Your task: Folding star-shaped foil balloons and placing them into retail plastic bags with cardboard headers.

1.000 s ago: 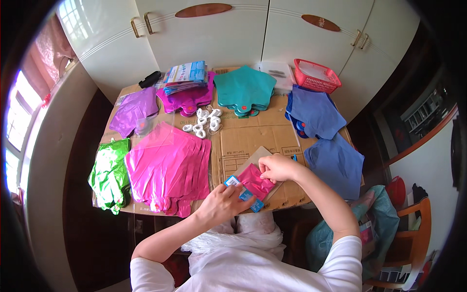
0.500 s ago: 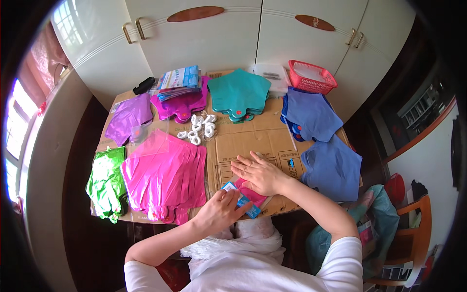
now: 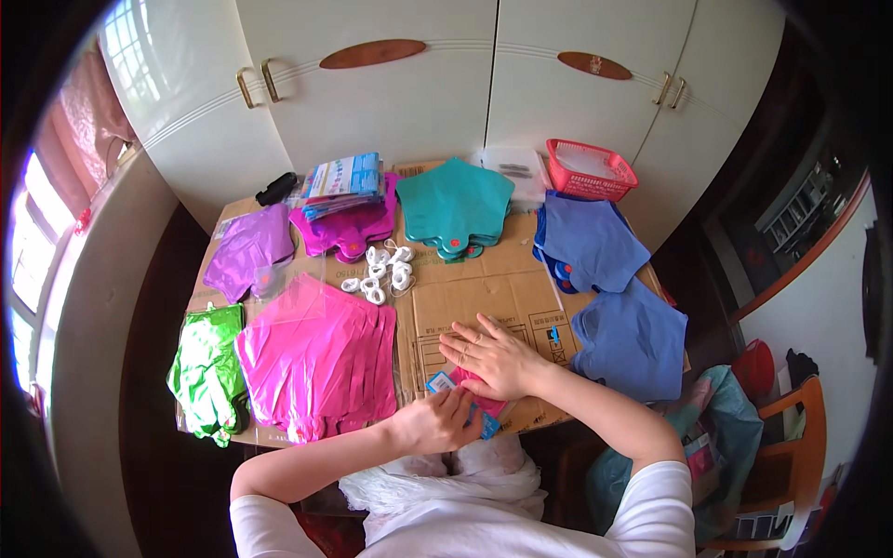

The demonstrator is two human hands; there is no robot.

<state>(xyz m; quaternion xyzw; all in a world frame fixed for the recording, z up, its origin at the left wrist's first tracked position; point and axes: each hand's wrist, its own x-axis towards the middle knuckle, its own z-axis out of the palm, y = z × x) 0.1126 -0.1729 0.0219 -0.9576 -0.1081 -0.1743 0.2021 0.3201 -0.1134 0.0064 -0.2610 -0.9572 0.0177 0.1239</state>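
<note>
My right hand [image 3: 493,361] lies flat, fingers stretched, at the front middle of the cardboard, pressing on a small folded pink sheet [image 3: 484,403]. Partly under my hands is a packet with a blue and white card [image 3: 441,382]; much of it is covered. My left hand [image 3: 434,421] is closed, its fingertips pinched at the card's edge beside the right hand. To the left lies a fanned pile of shiny pink foil balloons [image 3: 316,358]. Several white rolls of string [image 3: 377,270] sit beyond my hands.
Around the cardboard lie green foil [image 3: 206,372], purple foil [image 3: 246,246], teal foil balloons [image 3: 454,203] and blue ones [image 3: 633,339]. A stack of printed cards [image 3: 342,181] rests on magenta foil. A red basket [image 3: 591,172] stands at the back right. White cabinets [image 3: 400,102] close off the far side.
My left hand has curled its fingers and shifted slightly over the card. My right hand stays flat in nearly the same place. The whole view has tilted a little.
</note>
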